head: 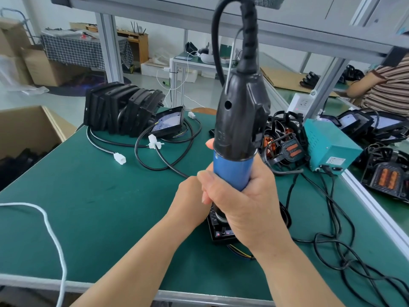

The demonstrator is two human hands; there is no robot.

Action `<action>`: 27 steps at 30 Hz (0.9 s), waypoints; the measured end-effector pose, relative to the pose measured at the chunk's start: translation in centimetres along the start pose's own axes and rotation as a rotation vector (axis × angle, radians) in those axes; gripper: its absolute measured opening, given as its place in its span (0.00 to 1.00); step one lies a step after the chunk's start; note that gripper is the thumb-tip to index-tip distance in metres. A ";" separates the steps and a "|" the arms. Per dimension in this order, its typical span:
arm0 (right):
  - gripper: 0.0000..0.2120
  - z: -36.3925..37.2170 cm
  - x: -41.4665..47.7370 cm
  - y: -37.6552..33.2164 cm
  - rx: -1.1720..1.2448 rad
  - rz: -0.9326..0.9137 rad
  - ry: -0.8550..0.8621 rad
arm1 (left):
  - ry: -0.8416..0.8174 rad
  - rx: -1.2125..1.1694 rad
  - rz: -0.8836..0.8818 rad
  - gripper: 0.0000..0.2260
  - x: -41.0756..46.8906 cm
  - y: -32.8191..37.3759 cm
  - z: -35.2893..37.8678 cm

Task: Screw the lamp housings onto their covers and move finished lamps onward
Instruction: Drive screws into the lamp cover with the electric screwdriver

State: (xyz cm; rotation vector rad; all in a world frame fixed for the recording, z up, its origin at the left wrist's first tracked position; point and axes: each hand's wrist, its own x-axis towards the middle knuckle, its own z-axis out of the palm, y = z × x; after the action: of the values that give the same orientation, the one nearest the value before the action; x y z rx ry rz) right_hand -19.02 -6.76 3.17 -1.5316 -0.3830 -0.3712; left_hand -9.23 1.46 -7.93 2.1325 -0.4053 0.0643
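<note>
Your right hand (241, 196) is closest, its fingers (207, 180) wrapped tight round the blue grip of the screwdriver (239, 120). The tool stands nearly upright with its tip down on the lamp (221, 233), which lies flat on the green surface (99, 207). Your hands cover most of the lamp, so only its near black edge and a few coloured wires show.

Your left hand (188, 196) presses in just left of the tool, above the lamp. Its fingers are hidden, so I cannot tell what, if anything, they hold.

You look to be driving a screw. If the tool tips, the bit can slip and chew the screw head or start it crooked. Anything your left hand has near the bit could get nipped. Those wires at the lamp's near edge could be pinched in the seam.

Loose black cables (332, 251) trail right of the lamp and may snag it as you slide it onward. Behind the lamp to the left stands a stack of housings (119, 107).
</note>
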 end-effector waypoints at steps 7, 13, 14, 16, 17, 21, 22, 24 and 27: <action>0.15 -0.3 0.0 0.3 -0.026 0.018 0.026 | 0.015 0.036 -0.036 0.19 -0.5 1.1 -0.7; 0.14 -1.4 1.1 0.2 0.017 0.009 0.085 | 0.012 0.010 -0.191 0.16 -0.5 2.2 -1.4; 0.13 -1.9 1.5 -0.1 0.085 0.012 0.103 | 0.003 -0.031 -0.214 0.16 -0.6 2.2 -1.4; 0.14 -3.4 2.5 -1.0 0.164 0.025 0.143 | -0.035 -0.070 -0.217 0.13 -0.7 2.2 -1.4; 0.17 -4.5 3.0 -1.6 0.181 0.052 0.168 | -0.046 -0.067 -0.222 0.11 -0.7 2.2 -1.4; 0.26 -9.3 3.8 -3.1 0.167 0.289 0.322 | -0.079 -0.084 -0.243 0.11 -0.7 1.6 -1.5; 0.23 -10.5 3.7 -3.1 0.142 0.353 0.344 | -0.086 -0.106 -0.239 0.10 -0.6 1.4 -1.4; 0.20 -12.5 3.2 -2.7 0.111 0.447 0.363 | -0.089 -0.145 -0.234 0.08 -0.5 1.4 -1.6; 0.14 -14.4 2.3 -1.8 0.012 0.498 0.381 | -0.062 -0.183 -0.259 0.09 -0.4 1.2 -2.4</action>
State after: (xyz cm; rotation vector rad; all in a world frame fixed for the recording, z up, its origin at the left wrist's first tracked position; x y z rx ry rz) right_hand -17.66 -21.12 5.82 -1.4479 0.2925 -0.2558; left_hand -9.69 2.91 -5.63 1.9914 -0.1614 -0.1811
